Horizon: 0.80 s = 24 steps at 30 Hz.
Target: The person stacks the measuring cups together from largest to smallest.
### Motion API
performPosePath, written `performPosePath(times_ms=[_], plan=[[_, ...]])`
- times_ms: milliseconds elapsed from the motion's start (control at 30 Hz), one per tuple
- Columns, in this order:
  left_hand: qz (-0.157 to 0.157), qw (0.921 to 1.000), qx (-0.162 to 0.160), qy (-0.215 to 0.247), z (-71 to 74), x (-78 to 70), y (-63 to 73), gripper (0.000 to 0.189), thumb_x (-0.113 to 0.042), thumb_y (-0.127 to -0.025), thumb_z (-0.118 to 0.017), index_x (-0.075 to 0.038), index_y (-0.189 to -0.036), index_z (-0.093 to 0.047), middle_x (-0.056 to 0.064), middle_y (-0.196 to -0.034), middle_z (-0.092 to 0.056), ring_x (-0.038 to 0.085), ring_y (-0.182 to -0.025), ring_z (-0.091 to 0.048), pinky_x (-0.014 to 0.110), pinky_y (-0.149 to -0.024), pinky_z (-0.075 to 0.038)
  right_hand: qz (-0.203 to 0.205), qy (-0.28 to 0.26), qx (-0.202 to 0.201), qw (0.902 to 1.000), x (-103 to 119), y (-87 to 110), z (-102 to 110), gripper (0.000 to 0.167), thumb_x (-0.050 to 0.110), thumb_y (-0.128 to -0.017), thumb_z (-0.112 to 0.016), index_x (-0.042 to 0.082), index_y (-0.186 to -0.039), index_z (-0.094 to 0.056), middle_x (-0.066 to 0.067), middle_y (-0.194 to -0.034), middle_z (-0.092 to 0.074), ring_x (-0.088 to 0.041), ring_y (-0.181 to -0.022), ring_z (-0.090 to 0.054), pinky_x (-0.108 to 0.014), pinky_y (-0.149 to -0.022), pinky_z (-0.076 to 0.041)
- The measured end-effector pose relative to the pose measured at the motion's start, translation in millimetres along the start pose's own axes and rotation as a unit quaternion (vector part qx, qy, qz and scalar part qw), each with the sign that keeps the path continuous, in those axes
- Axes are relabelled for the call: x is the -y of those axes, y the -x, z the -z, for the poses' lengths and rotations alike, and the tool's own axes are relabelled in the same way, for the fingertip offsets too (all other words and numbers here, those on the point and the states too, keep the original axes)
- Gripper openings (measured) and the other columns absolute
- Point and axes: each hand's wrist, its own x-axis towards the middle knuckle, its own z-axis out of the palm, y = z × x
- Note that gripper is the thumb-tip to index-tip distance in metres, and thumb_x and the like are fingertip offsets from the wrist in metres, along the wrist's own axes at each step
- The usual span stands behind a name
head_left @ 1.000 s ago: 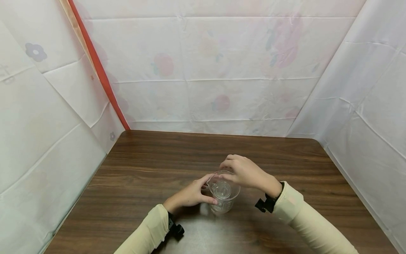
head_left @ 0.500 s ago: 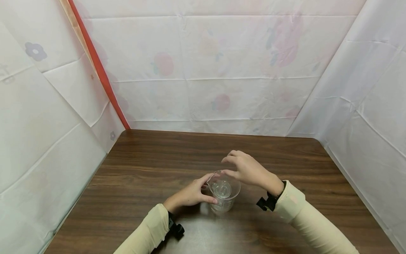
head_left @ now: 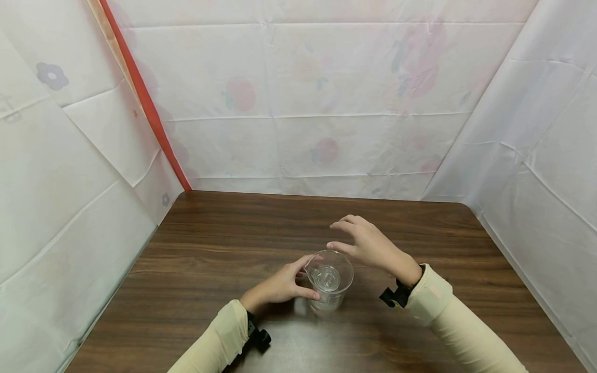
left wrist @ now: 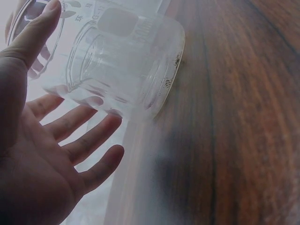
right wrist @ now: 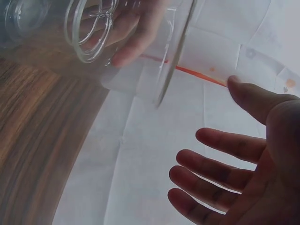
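Note:
A clear glass beaker [head_left: 331, 299] stands upright on the wooden table, its pouring lip toward the left. Inside it sits a smaller clear glass vessel [head_left: 325, 278], whose exact kind I cannot tell. My left hand [head_left: 283, 283] holds the beaker from the left, thumb on the near side and fingers on the far side; in the left wrist view the fingertips touch the glass wall [left wrist: 136, 70]. Just above and beyond the rim, on the right, my right hand [head_left: 370, 247] is apart from the beaker, fingers spread and holding nothing. The right wrist view shows this gap beside the beaker's rim [right wrist: 180, 42].
The dark wooden table [head_left: 224, 223] extends around the hands. White printed sheets [head_left: 298, 103] hang behind it and on both sides, with a red strip [head_left: 144, 96] at the back left corner. Black cameras sit on both wrists.
My right hand has lifted from the beaker's mouth and moved up and slightly right, its fingers spreading. The left hand and the beaker have stayed in place.

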Motion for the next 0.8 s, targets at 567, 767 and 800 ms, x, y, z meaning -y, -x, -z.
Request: performPosePath(times_ms=[567,767,800], plan=[[0.004,0.9999,0.002,0.016,-0.7,-0.9,1.6,0.084,-0.031,-0.082,-0.079,-0.023,-0.151,-0.031,-0.001,-0.148,-0.048,0.019,-0.131,-0.051,0.039,-0.105,-0.046,-0.055,-0.003,-0.008,0.9984,-12,5.4,-2,0.063,0.040,-0.091,-0.067,0.006,-0.140,-0.050,-0.019,-0.137,-0.052,-0.037,-0.126,-0.050,-0.055,-0.102,-0.044],[0.005,0.9999,0.001,0.012,-0.8,-1.1,1.4,0.085,-0.031,-0.081,-0.079,-0.023,-0.151,-0.032,-0.002,-0.148,-0.048,0.019,-0.131,-0.051,0.040,-0.105,-0.046,-0.073,-0.006,-0.016,0.9972,-17,7.9,-3,0.065,0.041,-0.091,-0.066,0.007,-0.143,-0.047,-0.020,-0.141,-0.049,-0.039,-0.129,-0.047,-0.057,-0.103,-0.042],[0.005,0.9999,0.001,0.012,-0.8,-1.1,1.3,0.085,-0.031,-0.081,-0.079,-0.023,-0.151,-0.032,-0.002,-0.148,-0.048,0.019,-0.131,-0.051,0.041,-0.105,-0.046,-0.077,-0.007,-0.018,0.9969,-18,8.2,-3,0.065,0.042,-0.091,-0.066,0.008,-0.143,-0.046,-0.020,-0.141,-0.048,-0.039,-0.130,-0.046,-0.057,-0.104,-0.041]])
